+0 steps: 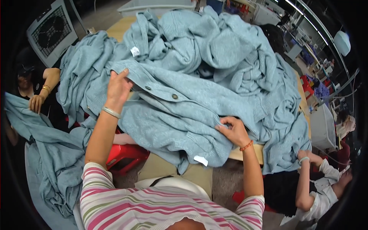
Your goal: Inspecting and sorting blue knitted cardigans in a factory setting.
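Observation:
A light blue knitted cardigan (180, 126) lies in front of me, its near part hanging over the table edge toward my lap. Dark round buttons run along its front band, and a white label shows near its lower edge. My left hand (119, 87) grips the band's upper left end, thumb on top and fingers partly hidden. Lower right, my right hand (234, 130) pinches the cardigan's edge between thumb and fingers. Behind it rises a big heap of similar blue knitwear (230, 42), with another small white label (134, 51) on the left.
A wooden table (119, 30) bears the heap. At left, a person's hand (36, 102) holds blue knitwear above a bin filled with more. Another person's hand (304, 155) touches the heap at right. A red stool (128, 155) stands below the table, and a fan unit (51, 30) stands far left.

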